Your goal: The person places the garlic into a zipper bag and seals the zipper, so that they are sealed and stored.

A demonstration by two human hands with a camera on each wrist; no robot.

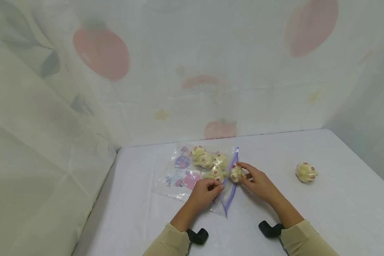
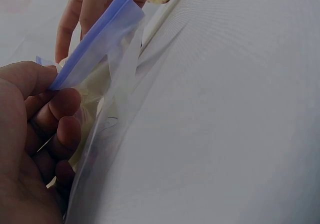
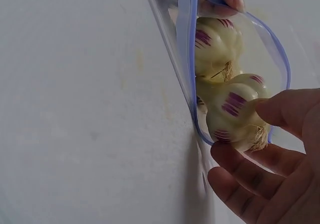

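A clear zip bag (image 1: 171,190) with pink and purple prints lies on the table, its purple zip rim (image 1: 232,195) toward the right. Several garlic bulbs (image 1: 202,159) are inside. My left hand (image 1: 203,193) pinches the near side of the rim between thumb and forefinger; the purple strip (image 2: 95,38) shows in the left wrist view. With thumb and fingers, my right hand (image 1: 259,182) holds another garlic bulb (image 3: 240,116) at the parted mouth. That bulb's inner end sits within the opening, close to a purple-streaked bulb (image 3: 215,46) in the bag.
One loose garlic bulb (image 1: 306,172) lies on the white table (image 1: 339,206) to the right. A printed curtain (image 1: 166,71) hangs behind the table and along its sides. Black wrist mounts (image 1: 270,229) sit on both wrists.
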